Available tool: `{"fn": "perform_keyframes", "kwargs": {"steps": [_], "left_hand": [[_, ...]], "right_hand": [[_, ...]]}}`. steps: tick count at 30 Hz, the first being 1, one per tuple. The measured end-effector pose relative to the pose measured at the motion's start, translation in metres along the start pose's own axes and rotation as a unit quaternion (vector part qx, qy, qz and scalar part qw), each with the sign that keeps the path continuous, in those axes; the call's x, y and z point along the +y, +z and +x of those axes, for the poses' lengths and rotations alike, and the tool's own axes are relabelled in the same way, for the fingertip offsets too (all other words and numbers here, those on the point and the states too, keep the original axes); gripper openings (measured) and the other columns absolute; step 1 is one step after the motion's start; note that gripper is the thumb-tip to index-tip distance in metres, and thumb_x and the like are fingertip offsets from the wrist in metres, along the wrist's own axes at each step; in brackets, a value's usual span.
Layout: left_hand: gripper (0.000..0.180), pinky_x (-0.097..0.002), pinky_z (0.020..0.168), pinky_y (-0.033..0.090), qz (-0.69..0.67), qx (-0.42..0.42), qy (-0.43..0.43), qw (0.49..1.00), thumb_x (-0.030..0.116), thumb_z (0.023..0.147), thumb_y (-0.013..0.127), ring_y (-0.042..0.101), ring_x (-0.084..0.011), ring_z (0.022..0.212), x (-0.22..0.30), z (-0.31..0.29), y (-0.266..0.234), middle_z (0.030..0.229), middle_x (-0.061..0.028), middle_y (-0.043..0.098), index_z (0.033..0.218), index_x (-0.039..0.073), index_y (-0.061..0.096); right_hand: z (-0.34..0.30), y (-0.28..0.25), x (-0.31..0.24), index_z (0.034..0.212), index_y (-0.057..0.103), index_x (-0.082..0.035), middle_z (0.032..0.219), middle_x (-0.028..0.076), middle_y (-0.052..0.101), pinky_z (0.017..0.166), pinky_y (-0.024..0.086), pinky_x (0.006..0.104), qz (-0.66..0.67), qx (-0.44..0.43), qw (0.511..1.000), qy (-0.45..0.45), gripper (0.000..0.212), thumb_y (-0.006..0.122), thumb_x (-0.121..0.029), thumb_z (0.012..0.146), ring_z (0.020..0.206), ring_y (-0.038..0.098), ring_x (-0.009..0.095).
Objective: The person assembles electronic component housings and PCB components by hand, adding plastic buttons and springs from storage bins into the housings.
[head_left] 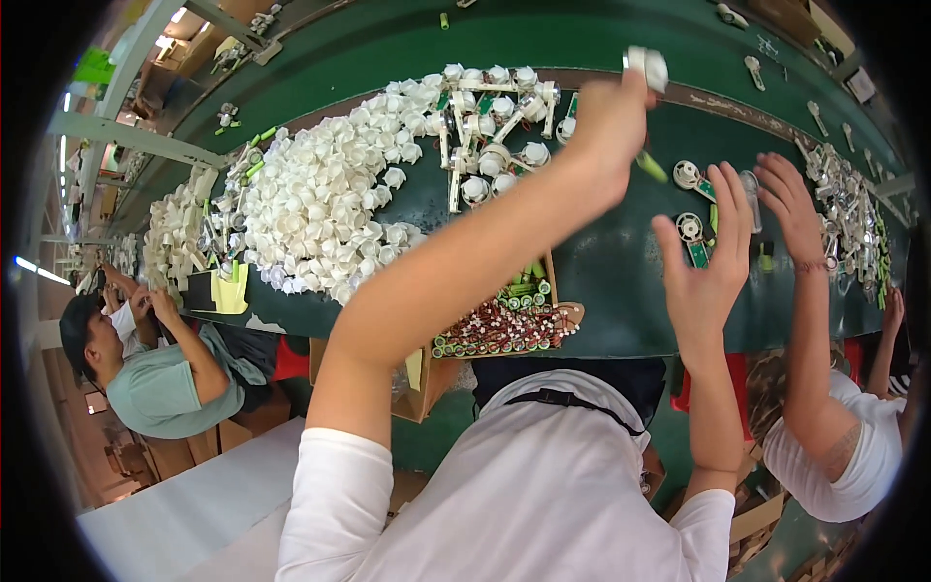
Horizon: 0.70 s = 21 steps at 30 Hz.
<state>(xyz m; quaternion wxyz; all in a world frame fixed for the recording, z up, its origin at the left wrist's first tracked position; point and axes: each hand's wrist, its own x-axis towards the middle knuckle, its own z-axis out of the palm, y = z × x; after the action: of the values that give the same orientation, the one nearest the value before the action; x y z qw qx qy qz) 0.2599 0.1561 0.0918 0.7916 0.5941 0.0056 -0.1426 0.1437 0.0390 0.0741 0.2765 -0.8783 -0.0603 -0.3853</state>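
Observation:
My left hand (pixel 613 121) reaches far across the bench, its fingers closed on a white round part (pixel 648 70). Just below that hand shows a blurred green cylindrical battery cell (pixel 652 167); whether it hangs from the part I cannot tell. My right hand (pixel 713 262) is held over the bench with fingers spread and nothing in it. Near its fingertips lie two white round-headed pieces with green circuit boards, the upper one (pixel 688 176) and the lower one (pixel 690 229).
A big heap of white cup-shaped parts (pixel 320 194) covers the bench to the left, beside white assemblies (pixel 495 131). A box of wired green cells (pixel 504 320) sits at the near edge. A co-worker's hand (pixel 790 209) reaches in at right; another person (pixel 165 359) works at left.

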Motion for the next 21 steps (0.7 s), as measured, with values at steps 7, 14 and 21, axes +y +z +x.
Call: {"fn": "perform_keyframes", "kwargs": {"steps": [7, 14, 21], "left_hand": [[0.051, -0.0421, 0.075, 0.046, 0.151, 0.233, 0.116, 0.954, 0.037, 0.094, 0.053, 0.063, -0.031, 0.081, 0.054, 0.163, -0.038, 0.083, -0.022, 0.067, 0.093, -0.012, 0.065], [0.025, -0.0265, 0.064, 0.045, 0.307, 0.131, 0.116, 0.935, 0.025, 0.088, 0.066, 0.055, -0.0115, 0.07, 0.033, 0.103, -0.124, 0.079, -0.0021, 0.063, 0.087, 0.0, 0.068], [0.024, -0.0366, 0.071, 0.051, 0.555, -0.097, 0.159, 0.811, 0.015, 0.085, 0.068, 0.066, -0.0259, 0.077, -0.002, -0.007, -0.13, 0.094, -0.0134, 0.07, 0.102, -0.003, 0.069]], "right_hand": [[-0.035, 0.028, 0.018, 0.113, 0.063, -0.002, 0.095, 0.014, 0.063, 0.069, 0.052, 0.0339, 0.169, -0.22, 0.957, 0.082, 0.032, 0.068, 0.001, 0.082, 0.083, 0.064, 0.026], [-0.054, 0.06, 0.029, 0.109, 0.066, 0.001, 0.086, 0.011, 0.066, 0.062, 0.052, 0.0272, 0.317, -0.327, 0.87, 0.19, 0.023, 0.068, -0.004, 0.087, 0.069, 0.064, 0.016], [-0.06, 0.092, 0.008, 0.103, 0.065, 0.001, 0.101, 0.007, 0.066, 0.078, 0.05, 0.0238, 0.525, -0.315, 0.742, 0.274, 0.012, 0.064, -0.004, 0.092, 0.083, 0.06, 0.01]]}}
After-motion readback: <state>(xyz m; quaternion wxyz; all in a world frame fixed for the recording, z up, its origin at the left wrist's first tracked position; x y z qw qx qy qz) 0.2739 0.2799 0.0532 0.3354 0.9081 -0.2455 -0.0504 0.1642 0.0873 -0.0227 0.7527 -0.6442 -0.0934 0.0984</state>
